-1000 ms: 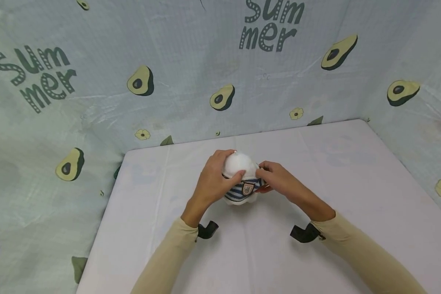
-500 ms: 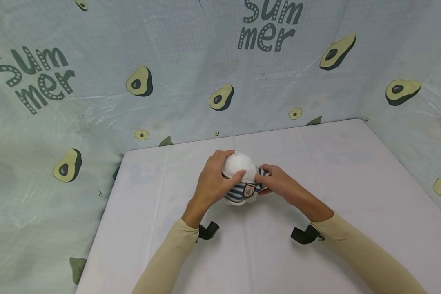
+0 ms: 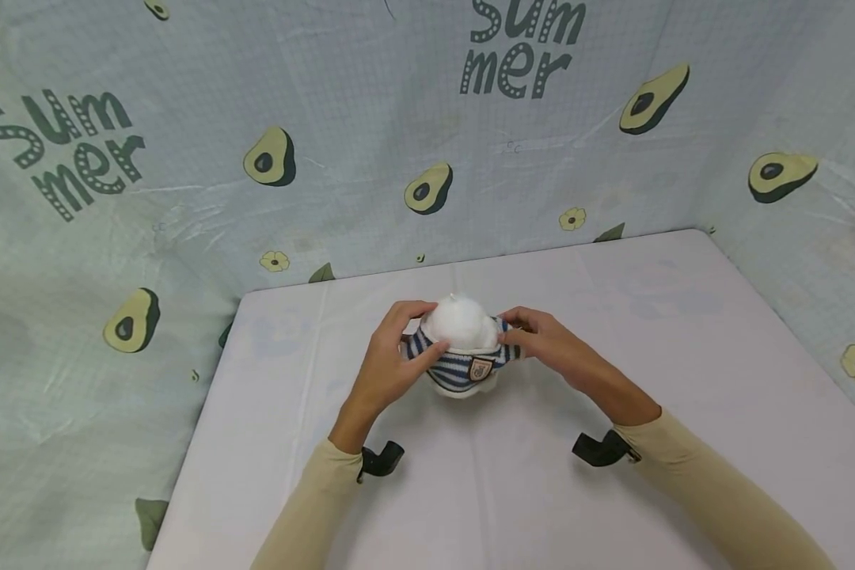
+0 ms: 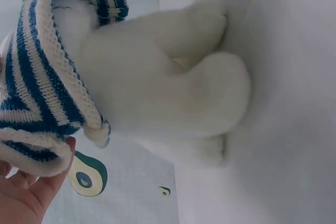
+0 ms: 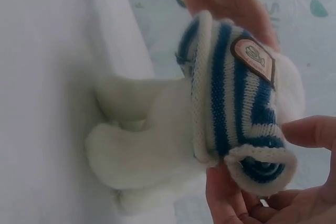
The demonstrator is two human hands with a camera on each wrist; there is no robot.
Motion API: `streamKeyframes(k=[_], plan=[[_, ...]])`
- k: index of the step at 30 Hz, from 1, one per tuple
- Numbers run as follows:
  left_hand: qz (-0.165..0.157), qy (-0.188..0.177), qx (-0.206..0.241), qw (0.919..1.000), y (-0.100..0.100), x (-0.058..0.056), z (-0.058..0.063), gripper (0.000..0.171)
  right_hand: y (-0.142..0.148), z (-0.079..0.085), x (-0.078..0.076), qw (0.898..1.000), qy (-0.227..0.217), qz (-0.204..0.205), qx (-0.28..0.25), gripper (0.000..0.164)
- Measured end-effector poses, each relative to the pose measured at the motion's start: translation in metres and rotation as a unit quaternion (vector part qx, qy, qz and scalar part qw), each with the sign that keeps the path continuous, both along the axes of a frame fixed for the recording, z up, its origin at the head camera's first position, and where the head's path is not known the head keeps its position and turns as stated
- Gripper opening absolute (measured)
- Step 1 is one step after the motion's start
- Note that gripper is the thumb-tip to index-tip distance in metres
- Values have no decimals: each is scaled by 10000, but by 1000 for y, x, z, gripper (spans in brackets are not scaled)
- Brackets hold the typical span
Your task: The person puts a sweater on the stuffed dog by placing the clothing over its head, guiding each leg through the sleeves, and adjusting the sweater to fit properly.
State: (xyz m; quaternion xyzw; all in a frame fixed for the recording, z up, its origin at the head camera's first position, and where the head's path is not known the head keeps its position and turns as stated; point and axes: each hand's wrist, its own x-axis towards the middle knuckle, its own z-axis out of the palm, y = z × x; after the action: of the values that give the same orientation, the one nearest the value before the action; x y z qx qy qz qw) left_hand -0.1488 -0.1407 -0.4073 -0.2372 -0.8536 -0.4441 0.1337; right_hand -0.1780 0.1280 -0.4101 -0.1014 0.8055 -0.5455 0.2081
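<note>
A white plush toy (image 3: 461, 323) stands upright on the table, its feet touching the tabletop. Around its upper body sits a small blue-and-white striped knitted sweater (image 5: 223, 85) with a patch (image 5: 254, 59) on the front. On the toy's left side as seen from the head, my left hand (image 3: 388, 360) holds the sweater's edge, thumb in front. Opposite it, my right hand (image 3: 547, 344) pinches the other side near a rolled cuff (image 5: 262, 169). In the left wrist view, the plush legs (image 4: 210, 85) show below the hem. The toy's face is not visible.
The pale cloth-covered table (image 3: 648, 340) spreads around the toy. Behind it and at the sides hang sheets (image 3: 356, 158) printed with avocados and lettering. Black wrist mounts (image 3: 383, 459) stick out from the sleeves.
My left hand has slid from the toy's head down and left onto the sweater, baring its striped left side. My right hand stays at the opposite side, shifted slightly outward.
</note>
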Motion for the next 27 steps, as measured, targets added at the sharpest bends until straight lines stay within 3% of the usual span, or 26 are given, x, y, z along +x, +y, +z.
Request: streamKeyframes(k=[5,10,15,21,27], plan=[[24,293,110,9995,-4,4,-3,50,-1,4,-3,9981,379,119,-465,44],[90,503,190,9985,-7,7,-6,44,-6,5,-5,9962,415,181,-740,43],[177,395,48,9991,-9,7,-7,38,-10,5,-8,9969,284,22,-739,38],[-65,181,-88,9998,-11,6,-8,36,-15,-1,-14,9959,309,58,-847,37],[-121,204,-19,9997,-13,6,-12,30,-20,-6,-16,9947,139,81,-1018,36]])
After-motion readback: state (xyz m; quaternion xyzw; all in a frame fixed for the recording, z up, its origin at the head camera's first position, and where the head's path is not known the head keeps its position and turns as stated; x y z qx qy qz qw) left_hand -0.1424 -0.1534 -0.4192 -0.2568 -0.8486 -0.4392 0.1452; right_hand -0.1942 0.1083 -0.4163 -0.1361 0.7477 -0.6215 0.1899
